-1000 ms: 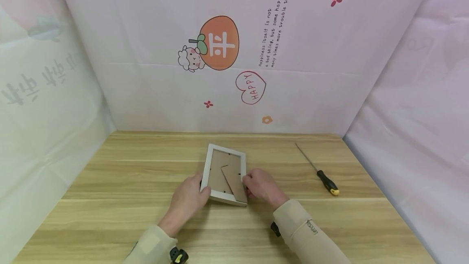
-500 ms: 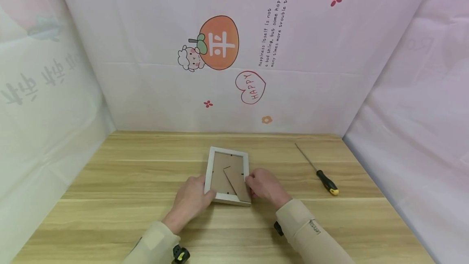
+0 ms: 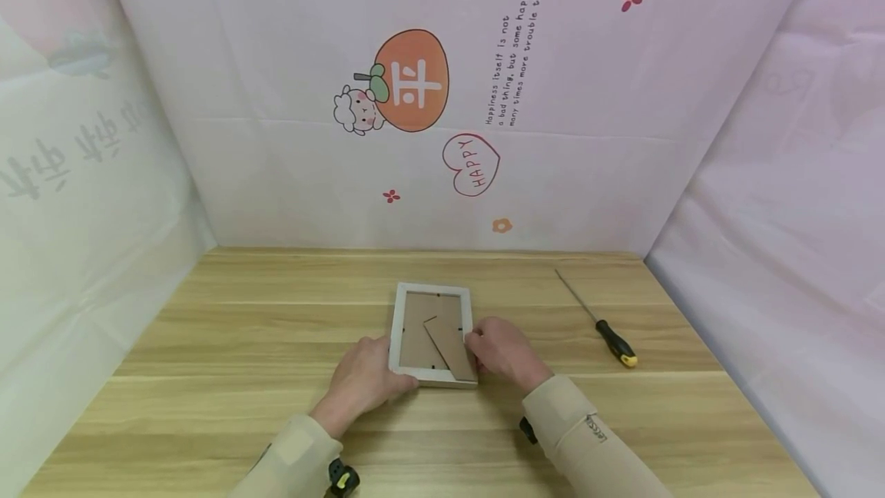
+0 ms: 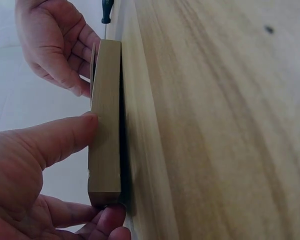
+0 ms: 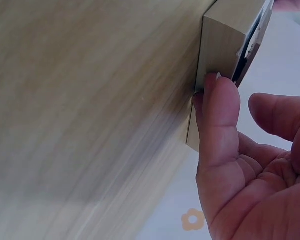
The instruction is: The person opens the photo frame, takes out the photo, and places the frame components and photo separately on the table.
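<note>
A white-rimmed picture frame (image 3: 396, 333) lies back side up, almost flat on the wooden table, with a brown backing board and a slanting stand flap (image 3: 452, 344). My left hand (image 3: 364, 379) grips its near left corner. In the left wrist view the thumb (image 4: 75, 135) presses on the frame's near side (image 4: 106, 135), while other fingers curl at the corner below. At the right edge is my right hand (image 3: 501, 350). The right wrist view shows its fingertips (image 5: 222, 95) against the frame's side (image 5: 222, 47), the thumb standing apart from the frame.
A screwdriver (image 3: 614, 343) with a black and yellow handle lies to the right, its shaft pointing away. White printed sheets (image 3: 311, 190) wall off the back and both sides of the table (image 3: 242, 375).
The frame has come down from a tilt to nearly flat and turned straighter, shifting slightly right and nearer. My left hand has moved right with it; the right hand has barely moved.
</note>
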Tool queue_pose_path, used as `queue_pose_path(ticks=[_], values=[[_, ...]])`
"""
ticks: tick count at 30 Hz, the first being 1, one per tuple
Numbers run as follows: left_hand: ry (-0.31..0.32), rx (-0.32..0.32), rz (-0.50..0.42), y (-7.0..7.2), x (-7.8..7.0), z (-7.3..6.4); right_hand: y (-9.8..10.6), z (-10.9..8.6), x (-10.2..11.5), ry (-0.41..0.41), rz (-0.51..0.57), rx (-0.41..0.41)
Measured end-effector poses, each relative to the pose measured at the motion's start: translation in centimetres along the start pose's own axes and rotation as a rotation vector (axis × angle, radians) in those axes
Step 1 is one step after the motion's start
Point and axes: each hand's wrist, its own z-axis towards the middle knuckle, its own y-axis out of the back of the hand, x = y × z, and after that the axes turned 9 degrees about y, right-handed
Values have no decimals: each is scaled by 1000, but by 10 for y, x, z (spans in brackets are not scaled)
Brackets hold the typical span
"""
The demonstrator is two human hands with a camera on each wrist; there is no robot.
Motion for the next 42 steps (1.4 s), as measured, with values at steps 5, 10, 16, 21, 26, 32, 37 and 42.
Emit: queue_pose_path(ticks=[5,10,16,21,26,32,37,42], values=[[11,21,16,-2,1,0,0,-1,0,4,-23,-4],[3,26,14,-3,1,0,1,-2,0,17,-42,-11],[-4,17,17,-2,-2,0,1,-2,-1,16,-58,-10],[2,3,50,-2,-4,1,2,0,-3,27,-84,-16],[13,7,83,-3,-6,1,2,2,-5,32,-115,-29],[8,1,91,-4,-7,1,4,4,-7,26,-125,-28],[5,-3,110,-5,-7,1,4,2,-9,42,-140,-31],[0,-7,136,-5,-8,1,4,2,-10,43,-142,-34]])
